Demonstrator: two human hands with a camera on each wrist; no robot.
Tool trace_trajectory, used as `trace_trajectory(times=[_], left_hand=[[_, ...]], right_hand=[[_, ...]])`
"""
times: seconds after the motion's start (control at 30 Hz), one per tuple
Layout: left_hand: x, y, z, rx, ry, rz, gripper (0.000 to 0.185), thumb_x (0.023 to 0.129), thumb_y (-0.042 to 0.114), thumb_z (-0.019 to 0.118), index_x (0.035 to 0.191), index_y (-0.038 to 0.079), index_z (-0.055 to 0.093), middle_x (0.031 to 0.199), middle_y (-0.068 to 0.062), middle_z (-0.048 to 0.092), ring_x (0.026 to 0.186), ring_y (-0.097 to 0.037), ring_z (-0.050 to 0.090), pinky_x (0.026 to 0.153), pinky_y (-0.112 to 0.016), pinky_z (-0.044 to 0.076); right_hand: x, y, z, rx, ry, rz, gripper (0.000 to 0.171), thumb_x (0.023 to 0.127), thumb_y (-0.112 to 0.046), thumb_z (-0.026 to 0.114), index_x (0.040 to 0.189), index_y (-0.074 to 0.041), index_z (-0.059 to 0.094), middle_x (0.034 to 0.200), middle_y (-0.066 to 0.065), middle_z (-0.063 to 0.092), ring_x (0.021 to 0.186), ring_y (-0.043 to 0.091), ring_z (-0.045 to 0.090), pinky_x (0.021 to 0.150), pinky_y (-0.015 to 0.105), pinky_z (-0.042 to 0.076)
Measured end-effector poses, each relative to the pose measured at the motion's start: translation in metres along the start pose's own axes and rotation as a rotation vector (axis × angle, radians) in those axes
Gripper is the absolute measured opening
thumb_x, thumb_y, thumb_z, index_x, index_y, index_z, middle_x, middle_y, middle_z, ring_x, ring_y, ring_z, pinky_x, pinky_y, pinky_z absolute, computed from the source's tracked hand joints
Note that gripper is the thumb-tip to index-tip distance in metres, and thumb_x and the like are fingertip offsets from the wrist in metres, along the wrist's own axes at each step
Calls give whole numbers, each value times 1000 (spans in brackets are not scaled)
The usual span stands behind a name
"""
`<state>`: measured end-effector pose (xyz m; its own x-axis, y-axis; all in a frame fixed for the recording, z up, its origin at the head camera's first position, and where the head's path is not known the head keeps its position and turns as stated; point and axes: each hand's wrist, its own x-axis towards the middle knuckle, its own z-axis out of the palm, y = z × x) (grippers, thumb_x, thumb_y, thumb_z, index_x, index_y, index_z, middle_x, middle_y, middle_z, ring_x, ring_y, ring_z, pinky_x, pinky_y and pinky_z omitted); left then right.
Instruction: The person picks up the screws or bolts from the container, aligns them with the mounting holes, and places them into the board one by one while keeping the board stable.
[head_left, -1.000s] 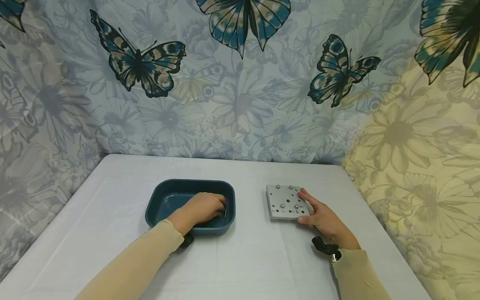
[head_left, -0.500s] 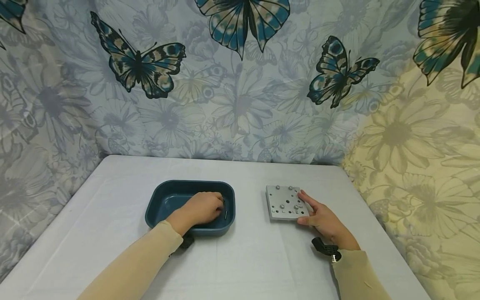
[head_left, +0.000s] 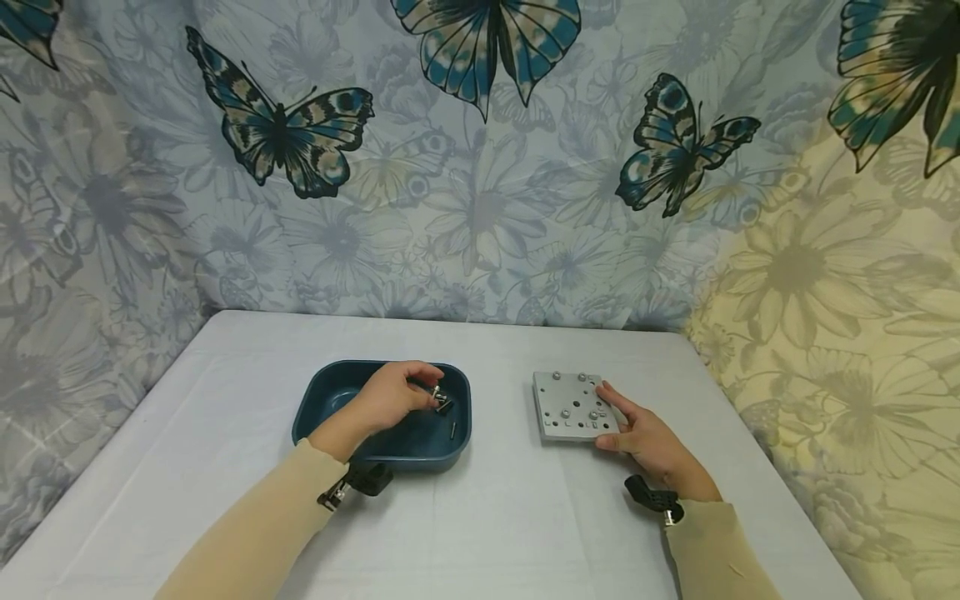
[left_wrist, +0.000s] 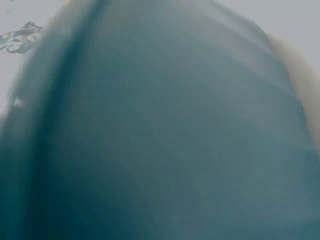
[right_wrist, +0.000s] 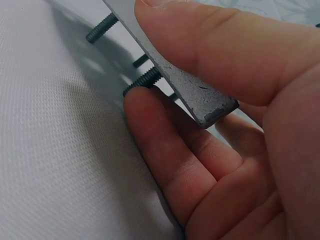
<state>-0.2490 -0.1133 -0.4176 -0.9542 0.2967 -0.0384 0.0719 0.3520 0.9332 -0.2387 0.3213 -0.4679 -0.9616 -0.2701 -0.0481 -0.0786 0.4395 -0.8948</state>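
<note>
I see white worktop (head_left: 510,500) between my hands: right hand (head_left: 651,442) grips the drilled metal plate (head_left: 566,398) by one edge; left hand (head_left: 392,398) pinches metal screws (head_left: 440,397) over the teal tray (head_left: 420,463), a slim rod (head_left: 453,430) inside.

Left grip (head_left: 390,396) pinches metal pieces (head_left: 442,400) over a teal tray (head_left: 416,443); right grip (head_left: 648,437) holds a grey plate (head_left: 568,395).

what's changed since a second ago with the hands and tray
The left hand has lifted and shifted slightly left over the blue tray, and now visibly pinches small metal pieces; when it took hold is hidden. Unchanged: the right hand grips the metal plate, and the tray stays put.
</note>
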Motion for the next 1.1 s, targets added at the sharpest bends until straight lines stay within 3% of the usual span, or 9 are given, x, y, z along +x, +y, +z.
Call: trace_trajectory(times=[0.23,0.37,0.5,0.73,0.97,1.1], left_hand=[[0,1,2,-221,-59,-67,35,87,-6,71,121,-2,67,112,-16,64,96,-26,69,88,-39,54],[0,9,6,-393,-92,-64,32,88,-11,67,120,-8,63,110,-20,63,98,-30,69,87,-39,55],[3,22,13,-504,-115,-72,33,88,-13,66,120,-9,62,109,-21,62,96,-30,70,87,-40,55],[19,39,35,-607,-103,-90,21,90,-12,65,111,-9,62,103,-21,64,92,-31,71,85,-40,56],[41,54,64,-665,-174,-123,36,95,-7,62,130,-1,62,111,-21,63,95,-26,69,88,-36,54],[51,63,82,-655,-202,-118,33,96,-7,61,128,-2,63,114,-23,62,96,-26,69,88,-36,54]], right_hand=[[0,2,-2,25,-22,-28,97,77,-19,86,157,-12,32,165,2,8,122,10,49,89,14,43],[0,2,-1,22,-20,-29,97,78,-20,86,157,-13,32,165,3,8,127,14,45,90,13,42],[1,2,-1,25,-14,-18,98,76,-22,87,157,-15,33,165,2,8,134,22,39,91,12,40],[1,2,0,56,-6,4,99,75,-20,88,157,-14,33,166,1,8,134,24,40,92,13,41],[0,2,0,63,-3,-5,97,76,-17,88,157,-12,34,166,1,8,130,20,45,91,14,43],[0,3,0,84,-14,-10,97,76,-16,87,157,-11,33,166,1,7,127,12,48,91,16,45]])
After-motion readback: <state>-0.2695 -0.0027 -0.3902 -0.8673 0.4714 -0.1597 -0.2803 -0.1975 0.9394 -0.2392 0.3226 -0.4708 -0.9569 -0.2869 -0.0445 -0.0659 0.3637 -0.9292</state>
